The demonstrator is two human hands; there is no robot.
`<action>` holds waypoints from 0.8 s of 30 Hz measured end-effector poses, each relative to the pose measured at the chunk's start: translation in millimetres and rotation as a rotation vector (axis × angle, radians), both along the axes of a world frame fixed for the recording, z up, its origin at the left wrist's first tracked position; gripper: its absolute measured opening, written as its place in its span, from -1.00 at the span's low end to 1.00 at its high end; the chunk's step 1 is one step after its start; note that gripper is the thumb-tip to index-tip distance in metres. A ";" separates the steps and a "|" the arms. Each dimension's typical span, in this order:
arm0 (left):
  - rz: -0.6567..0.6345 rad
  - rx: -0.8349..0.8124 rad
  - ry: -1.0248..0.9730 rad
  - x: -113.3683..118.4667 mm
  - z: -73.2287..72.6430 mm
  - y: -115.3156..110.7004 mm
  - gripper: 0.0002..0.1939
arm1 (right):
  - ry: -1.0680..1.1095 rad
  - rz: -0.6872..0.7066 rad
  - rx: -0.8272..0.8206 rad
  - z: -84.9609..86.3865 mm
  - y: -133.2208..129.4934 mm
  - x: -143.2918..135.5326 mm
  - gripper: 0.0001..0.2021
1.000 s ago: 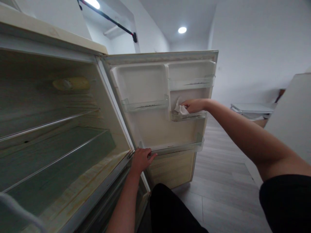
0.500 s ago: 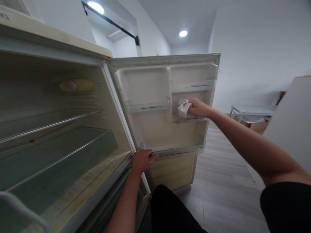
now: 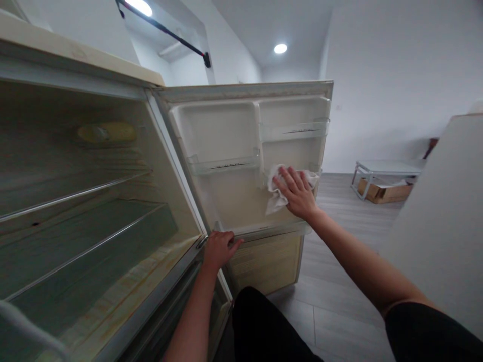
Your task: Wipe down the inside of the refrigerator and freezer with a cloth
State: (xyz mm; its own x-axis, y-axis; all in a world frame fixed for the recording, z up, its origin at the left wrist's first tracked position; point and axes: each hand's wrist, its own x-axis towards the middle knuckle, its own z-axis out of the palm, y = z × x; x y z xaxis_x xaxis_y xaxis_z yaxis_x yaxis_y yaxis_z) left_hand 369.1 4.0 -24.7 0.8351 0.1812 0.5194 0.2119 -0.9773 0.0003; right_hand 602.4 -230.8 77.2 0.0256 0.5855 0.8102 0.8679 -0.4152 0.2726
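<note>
My right hand (image 3: 296, 191) spreads its fingers over a crumpled white cloth (image 3: 277, 201), pressing it against the small middle bin on the inside of the open fridge door (image 3: 215, 130). The cloth hangs below my palm and shows past my fingertips. My left hand (image 3: 221, 249) rests at the left end of the clear bottom door bin (image 3: 275, 231), close to the hinge side. Its thumb stands apart from the other fingers, and nothing is seen held in it.
To the left, the fridge interior has glass shelves (image 3: 94, 256) with yellowish stains and a yellow rounded thing (image 3: 107, 132) at the back. More clear bins (image 3: 294, 131) line the door. A low glass table (image 3: 388, 168) stands over a cardboard box (image 3: 388, 192) beyond.
My right hand has moved slightly down with the cloth and turned from a bunched grip to flat, spread fingers. The view has shifted a little; my left hand stays at the bottom bin.
</note>
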 end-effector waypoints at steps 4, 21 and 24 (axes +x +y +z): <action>0.022 -0.003 -0.029 6.1 -0.9 -2.9 -0.58 | 0.261 -0.178 0.361 -31.6 -10.4 19.1 -0.32; 0.025 0.000 0.007 1.2 -0.8 -1.7 -0.57 | 1.396 0.670 1.276 14.0 78.9 -26.7 -0.50; 0.027 0.017 -0.004 2.0 -0.6 -3.3 -0.58 | 1.627 0.875 1.371 13.0 101.1 -57.7 -0.65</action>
